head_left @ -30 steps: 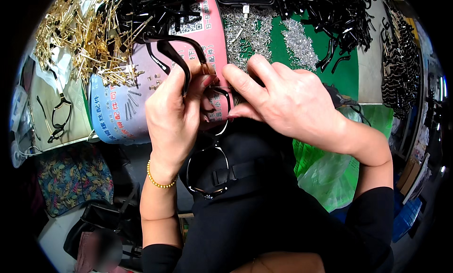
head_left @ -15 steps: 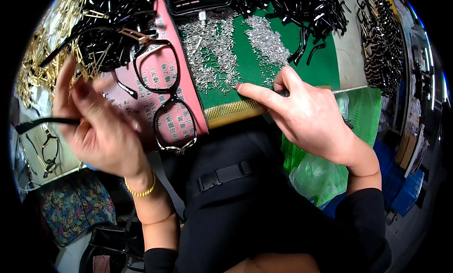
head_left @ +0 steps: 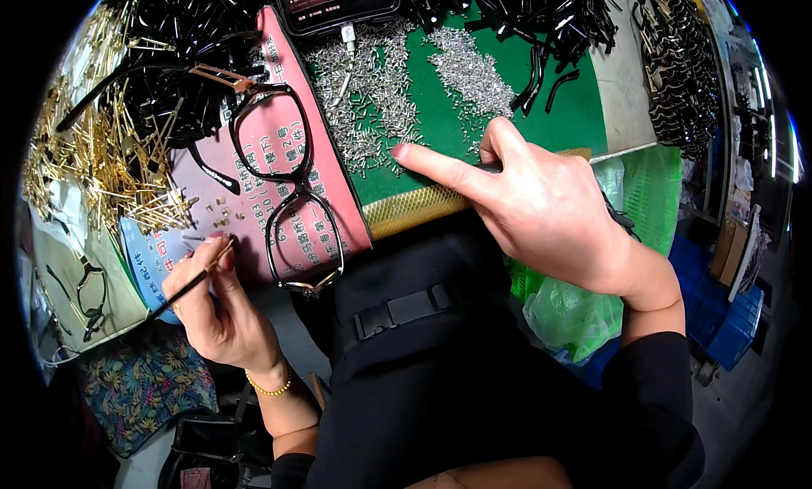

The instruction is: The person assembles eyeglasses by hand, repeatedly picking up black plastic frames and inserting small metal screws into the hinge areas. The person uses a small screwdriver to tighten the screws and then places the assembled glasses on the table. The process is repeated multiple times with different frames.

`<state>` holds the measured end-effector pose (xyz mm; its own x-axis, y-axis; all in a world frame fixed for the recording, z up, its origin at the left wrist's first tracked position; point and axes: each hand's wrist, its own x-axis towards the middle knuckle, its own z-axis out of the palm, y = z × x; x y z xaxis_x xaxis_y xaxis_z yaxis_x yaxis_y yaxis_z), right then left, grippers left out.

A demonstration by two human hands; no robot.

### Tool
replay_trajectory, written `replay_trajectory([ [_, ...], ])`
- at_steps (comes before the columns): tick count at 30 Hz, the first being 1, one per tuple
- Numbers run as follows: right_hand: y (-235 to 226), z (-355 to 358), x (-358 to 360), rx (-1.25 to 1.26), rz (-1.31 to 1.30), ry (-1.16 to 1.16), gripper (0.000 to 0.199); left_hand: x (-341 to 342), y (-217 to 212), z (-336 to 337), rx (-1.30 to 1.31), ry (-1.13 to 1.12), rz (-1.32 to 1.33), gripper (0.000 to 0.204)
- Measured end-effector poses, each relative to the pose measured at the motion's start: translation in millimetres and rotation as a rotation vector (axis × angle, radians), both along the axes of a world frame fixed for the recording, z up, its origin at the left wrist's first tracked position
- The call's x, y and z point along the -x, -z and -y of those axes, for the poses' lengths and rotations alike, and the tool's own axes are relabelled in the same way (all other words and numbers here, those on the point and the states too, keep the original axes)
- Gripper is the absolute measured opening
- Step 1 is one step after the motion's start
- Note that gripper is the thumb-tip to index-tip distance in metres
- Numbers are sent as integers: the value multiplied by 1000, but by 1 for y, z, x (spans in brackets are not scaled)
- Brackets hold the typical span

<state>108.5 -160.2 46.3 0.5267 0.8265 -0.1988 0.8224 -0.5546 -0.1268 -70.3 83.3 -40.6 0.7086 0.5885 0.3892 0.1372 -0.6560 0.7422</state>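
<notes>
The left hand (head_left: 222,307) pinches a thin black temple arm (head_left: 196,277), its long axis running from near left up to far right. The right hand (head_left: 541,206) holds nothing, forefinger stretched left onto the small silver screws (head_left: 372,108) on the green mat (head_left: 541,125). Black-rimmed spectacles (head_left: 283,184) lie between.

the left hand (head_left: 222,307), which a moment ago was raised with a black temple arm, has dropped lower and now pinches a thin dark tool (head_left: 196,279), its tip by the small gold bits. the black glasses frame (head_left: 283,189) it held a second ago now lies flat just beyond that grip. the right hand (head_left: 541,206) has left the frame, its forefinger stretched onto the silver screws (head_left: 372,108).
</notes>
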Motion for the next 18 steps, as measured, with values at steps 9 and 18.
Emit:
replay_trajectory([
  [9,-21,-10,0,-212,-345,36,62,18,-29,35,-295,457,-8,31],
  [18,6,-37,5,-224,-198,-290,64,-18,-8,21,70,418,84,26],
])
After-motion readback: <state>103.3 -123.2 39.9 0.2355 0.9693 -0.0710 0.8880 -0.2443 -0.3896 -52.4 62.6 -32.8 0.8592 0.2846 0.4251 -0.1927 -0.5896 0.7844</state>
